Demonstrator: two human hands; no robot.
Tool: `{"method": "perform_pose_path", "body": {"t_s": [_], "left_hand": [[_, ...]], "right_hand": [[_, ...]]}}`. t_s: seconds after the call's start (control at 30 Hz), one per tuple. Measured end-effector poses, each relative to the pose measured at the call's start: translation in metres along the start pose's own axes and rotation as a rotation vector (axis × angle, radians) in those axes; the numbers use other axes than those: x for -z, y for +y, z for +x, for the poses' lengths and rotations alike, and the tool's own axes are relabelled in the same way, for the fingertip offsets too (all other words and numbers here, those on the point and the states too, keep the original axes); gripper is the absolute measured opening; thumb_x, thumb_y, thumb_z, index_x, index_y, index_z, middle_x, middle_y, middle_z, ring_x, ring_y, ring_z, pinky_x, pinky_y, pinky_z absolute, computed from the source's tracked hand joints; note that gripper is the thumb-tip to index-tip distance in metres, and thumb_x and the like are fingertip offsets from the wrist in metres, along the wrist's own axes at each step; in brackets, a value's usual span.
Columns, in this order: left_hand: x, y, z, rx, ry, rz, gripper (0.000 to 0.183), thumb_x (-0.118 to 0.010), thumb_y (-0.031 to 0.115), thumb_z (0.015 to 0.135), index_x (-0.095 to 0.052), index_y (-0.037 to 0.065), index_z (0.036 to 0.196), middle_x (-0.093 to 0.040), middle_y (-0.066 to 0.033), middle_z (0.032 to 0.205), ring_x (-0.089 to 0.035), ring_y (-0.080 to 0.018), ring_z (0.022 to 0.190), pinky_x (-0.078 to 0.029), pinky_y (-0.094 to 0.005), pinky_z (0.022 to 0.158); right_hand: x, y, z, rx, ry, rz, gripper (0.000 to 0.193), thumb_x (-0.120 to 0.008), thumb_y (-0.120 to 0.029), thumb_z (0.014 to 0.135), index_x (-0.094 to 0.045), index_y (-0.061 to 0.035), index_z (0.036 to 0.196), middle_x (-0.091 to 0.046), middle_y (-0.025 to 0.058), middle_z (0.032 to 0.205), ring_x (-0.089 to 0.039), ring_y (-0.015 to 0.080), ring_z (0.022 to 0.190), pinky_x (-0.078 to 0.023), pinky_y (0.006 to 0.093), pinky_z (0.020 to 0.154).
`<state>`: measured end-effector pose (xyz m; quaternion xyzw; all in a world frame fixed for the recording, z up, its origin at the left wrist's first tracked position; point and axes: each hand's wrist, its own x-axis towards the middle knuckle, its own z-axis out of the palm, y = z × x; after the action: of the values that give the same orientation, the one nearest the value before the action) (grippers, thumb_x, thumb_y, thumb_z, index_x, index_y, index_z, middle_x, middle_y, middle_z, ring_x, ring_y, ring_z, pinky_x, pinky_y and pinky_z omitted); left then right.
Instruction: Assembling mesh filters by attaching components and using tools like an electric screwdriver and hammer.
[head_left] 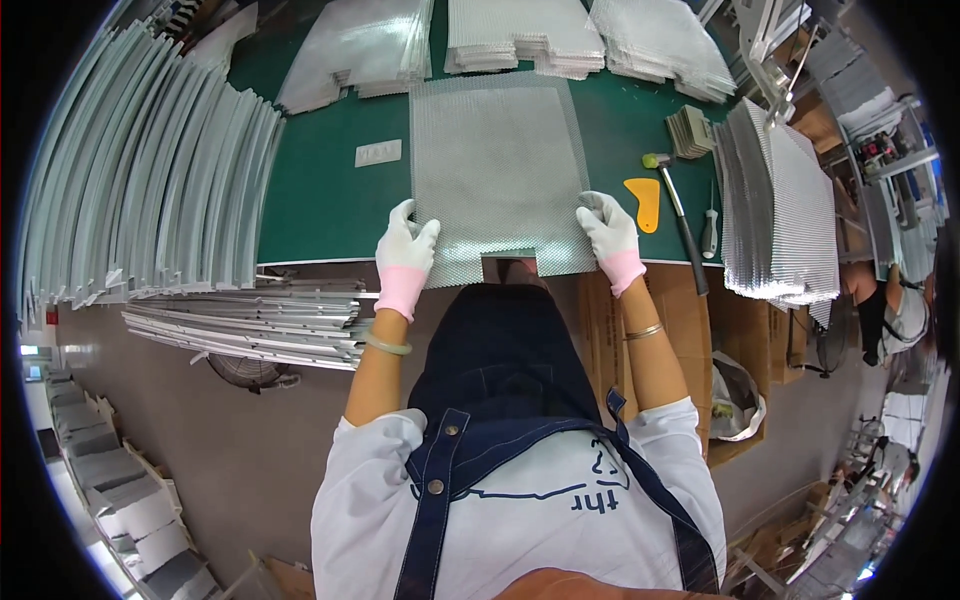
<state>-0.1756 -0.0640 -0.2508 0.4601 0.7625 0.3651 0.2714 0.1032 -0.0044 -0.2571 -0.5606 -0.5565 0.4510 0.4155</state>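
A silvery mesh sheet with a notch in its near edge lies in front of me, its near part reaching over the edge of the green table. My left hand, in a white glove with a pink cuff, grips its left side near the lower corner. Gloved the same way, my right hand pinches the opposite side. To the right of the sheet lie a yellow scraper, a hammer and a screwdriver. A small white label plate rests left of the sheet.
Long metal profiles crowd the left side, with more strips below the table edge. Mesh stacks line the back and right. A small stack of pieces sits by the hammer. Cardboard boxes stand under the table.
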Motion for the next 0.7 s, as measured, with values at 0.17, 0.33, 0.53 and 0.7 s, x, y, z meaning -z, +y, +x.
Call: {"method": "perform_pose_path", "body": {"t_s": [0.17,0.33,0.53,0.7], "left_hand": [[-0.002,0.006,0.0,0.002,0.008,0.09,0.051,-0.063,0.028,0.081,-0.048,0.003,0.124,-0.064,-0.0109,0.082,-0.063,-0.0267,0.077,-0.048,-0.0361,0.075],[-0.002,0.011,-0.002,-0.019,0.017,0.204,0.052,-0.064,0.029,0.081,-0.048,0.004,0.124,-0.064,-0.0104,0.084,-0.063,-0.0287,0.08,-0.048,-0.0376,0.077],[-0.005,0.01,-0.002,-0.077,0.009,0.279,0.051,-0.061,0.029,0.081,-0.047,0.004,0.124,-0.064,-0.0172,0.095,-0.061,-0.0352,0.09,-0.047,-0.0418,0.081],[-0.002,0.017,-0.005,-0.048,-0.034,0.436,0.052,-0.06,0.029,0.082,-0.045,0.001,0.123,-0.062,-0.0215,0.103,-0.06,-0.0379,0.094,-0.047,-0.0435,0.083]], "right_hand": [[-0.001,0.009,0.004,0.02,0.017,-0.075,0.037,-0.061,-0.015,0.085,-0.056,0.0004,0.118,-0.055,0.0002,0.076,-0.048,0.0055,0.069,-0.044,0.0211,0.068],[-0.002,0.009,0.003,0.043,0.045,-0.233,0.036,-0.06,-0.018,0.085,-0.057,-0.0026,0.117,-0.063,0.0071,0.082,-0.059,0.0126,0.073,-0.047,0.026,0.072],[-0.002,0.007,-0.001,0.053,0.067,-0.303,0.035,-0.06,-0.021,0.085,-0.058,-0.0038,0.115,-0.066,0.0115,0.091,-0.064,0.0165,0.082,-0.048,0.0271,0.077],[-0.005,-0.004,-0.004,0.038,0.013,-0.554,0.035,-0.055,-0.026,0.087,-0.056,-0.0044,0.113,-0.063,0.0159,0.105,-0.061,0.03,0.096,-0.047,0.0368,0.085]]}}
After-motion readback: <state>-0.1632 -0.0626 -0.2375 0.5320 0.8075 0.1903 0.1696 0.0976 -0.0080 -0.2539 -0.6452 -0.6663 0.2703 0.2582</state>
